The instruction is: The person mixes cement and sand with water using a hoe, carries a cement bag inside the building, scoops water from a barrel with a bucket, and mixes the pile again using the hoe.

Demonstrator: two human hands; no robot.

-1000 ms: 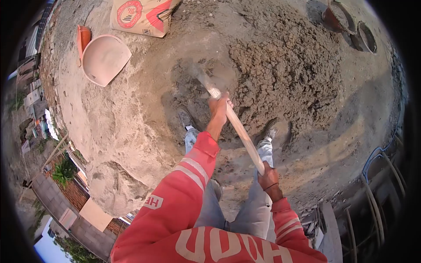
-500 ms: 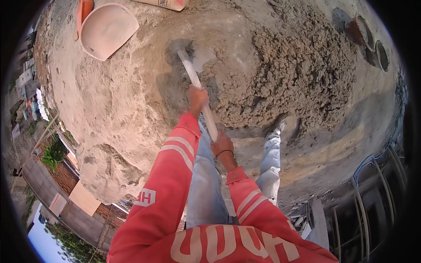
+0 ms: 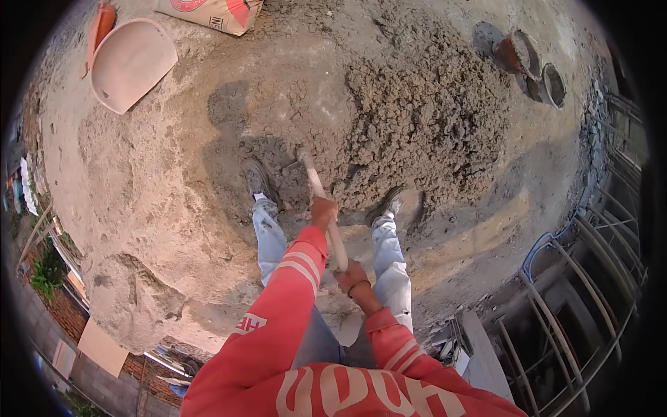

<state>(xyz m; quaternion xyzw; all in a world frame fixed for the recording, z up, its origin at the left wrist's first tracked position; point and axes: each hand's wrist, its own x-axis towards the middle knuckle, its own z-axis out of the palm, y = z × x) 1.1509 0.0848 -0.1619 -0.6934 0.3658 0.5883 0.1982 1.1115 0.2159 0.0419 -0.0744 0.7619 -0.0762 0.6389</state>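
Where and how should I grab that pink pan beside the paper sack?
Probably pinch the pink pan by its curved rim, on the paper sack side, from above: that rim looks raised, while the orange piece crowds the opposite side.

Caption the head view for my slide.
Left hand and right hand grip a pale handle beside a clumpy mound; sack and two buckets lie beyond.
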